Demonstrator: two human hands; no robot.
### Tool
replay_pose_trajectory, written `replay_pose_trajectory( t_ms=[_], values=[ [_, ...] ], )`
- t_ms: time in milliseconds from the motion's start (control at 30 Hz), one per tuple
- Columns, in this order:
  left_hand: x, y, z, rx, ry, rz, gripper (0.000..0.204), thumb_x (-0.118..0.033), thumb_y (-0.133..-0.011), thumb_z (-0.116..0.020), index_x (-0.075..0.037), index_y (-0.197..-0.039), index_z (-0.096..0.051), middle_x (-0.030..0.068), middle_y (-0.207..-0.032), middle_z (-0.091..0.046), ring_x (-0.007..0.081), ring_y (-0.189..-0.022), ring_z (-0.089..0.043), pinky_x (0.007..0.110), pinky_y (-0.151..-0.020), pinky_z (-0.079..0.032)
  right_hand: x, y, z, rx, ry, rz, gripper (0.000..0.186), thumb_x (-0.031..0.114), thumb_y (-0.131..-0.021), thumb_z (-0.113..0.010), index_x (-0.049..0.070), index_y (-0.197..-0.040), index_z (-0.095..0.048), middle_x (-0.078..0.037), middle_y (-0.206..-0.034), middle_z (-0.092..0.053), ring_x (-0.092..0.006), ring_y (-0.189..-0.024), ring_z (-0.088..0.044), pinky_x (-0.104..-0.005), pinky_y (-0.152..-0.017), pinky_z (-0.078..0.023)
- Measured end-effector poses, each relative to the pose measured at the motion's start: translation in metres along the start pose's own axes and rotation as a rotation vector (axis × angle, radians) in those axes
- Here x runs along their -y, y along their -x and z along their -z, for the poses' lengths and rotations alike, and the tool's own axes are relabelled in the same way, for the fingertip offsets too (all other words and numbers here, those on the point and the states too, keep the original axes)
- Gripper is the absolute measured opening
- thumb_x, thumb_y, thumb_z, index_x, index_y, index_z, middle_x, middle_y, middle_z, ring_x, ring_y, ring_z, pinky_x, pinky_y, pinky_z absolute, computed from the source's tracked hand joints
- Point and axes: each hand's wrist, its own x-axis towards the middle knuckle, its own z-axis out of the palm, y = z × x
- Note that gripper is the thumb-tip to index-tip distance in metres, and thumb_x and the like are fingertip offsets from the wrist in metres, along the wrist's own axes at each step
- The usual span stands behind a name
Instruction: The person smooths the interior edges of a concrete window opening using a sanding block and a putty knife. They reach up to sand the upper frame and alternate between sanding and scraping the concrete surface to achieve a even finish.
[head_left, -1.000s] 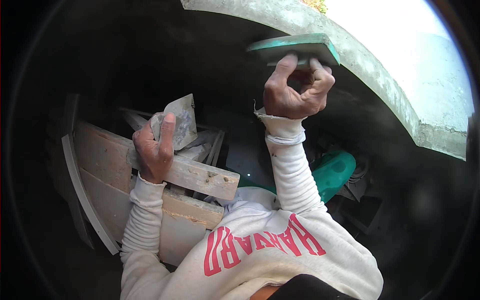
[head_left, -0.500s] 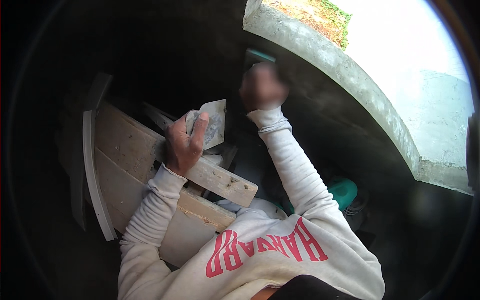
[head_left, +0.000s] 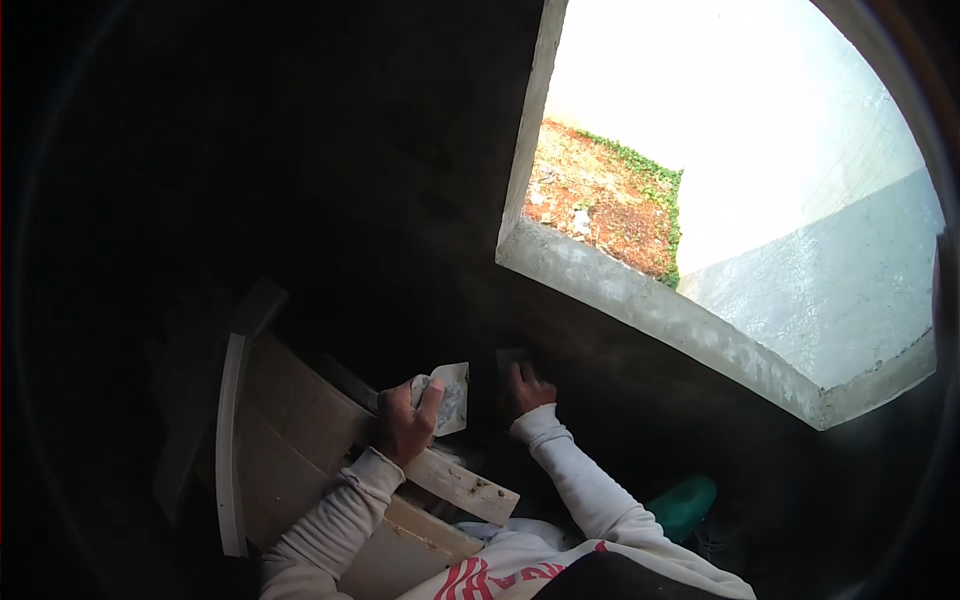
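My left hand (head_left: 405, 425) is closed round a flat, pale, squarish plate (head_left: 454, 398) smeared with grey paste, its thumb lying along one face. To the right, my right hand (head_left: 528, 392) is held up close to the dark wall (head_left: 600, 345) below the window opening. Its fingers are bent round a flat scraper (head_left: 510, 356), of which only a dim edge shows above the knuckles. Shadow hides whether the scraper touches the wall. Beneath my left hand lies a wooden plank (head_left: 465, 487) with paste-like spots near its end.
Wide boards (head_left: 290, 400) stand at the left beside a white curved strip (head_left: 230, 450). A concrete sill (head_left: 660, 310) edges the bright opening, with reddish soil and green plants (head_left: 610, 205) outside. A green rounded object (head_left: 683, 508) sits low at the right.
The view has tilted up, so more of the window opening shows and both hands sit lower in the picture. My right hand is now closer to my left; both grips look the same.
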Motion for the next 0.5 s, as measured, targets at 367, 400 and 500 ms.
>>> replay_pose_trajectory(
  t_ms=[367,400,500],
  values=[
    [-0.007,-0.001,0.000,-0.061,-0.027,-0.048,0.043,-0.034,-0.096,-0.061,0.003,-0.074,-0.062,0.0176,-0.063,-0.062,0.0236,-0.059,-0.065,0.041,-0.058,-0.048,0.078,-0.168,0.284,-0.683,-0.062,0.448,0.041,0.000,-0.079,-0.071,-0.001,-0.119,-0.069,-0.014,-0.088,-0.064,-0.0259,-0.071,-0.067,-0.0350,-0.054,-0.053],
    [-0.006,-0.002,-0.003,-0.054,0.026,-0.028,0.043,-0.034,-0.095,-0.061,0.004,-0.074,-0.061,0.0164,-0.063,-0.061,0.0227,-0.059,-0.065,0.041,-0.057,-0.048,0.083,-0.185,0.301,-0.672,-0.062,0.533,0.041,0.001,-0.079,-0.071,-0.001,-0.120,-0.069,-0.014,-0.089,-0.064,-0.0253,-0.072,-0.067,-0.0343,-0.056,-0.054],
    [0.010,0.000,-0.004,-0.072,0.090,-0.044,0.042,-0.033,-0.095,-0.062,0.003,-0.074,-0.061,0.0147,-0.063,-0.061,0.0212,-0.059,-0.063,0.041,-0.057,-0.047,0.108,-0.244,0.332,-0.822,-0.021,0.778,0.046,0.004,-0.080,-0.071,0.001,-0.126,-0.067,-0.013,-0.091,-0.064,-0.0237,-0.071,-0.066,-0.0330,-0.059,-0.056]
  ],
)
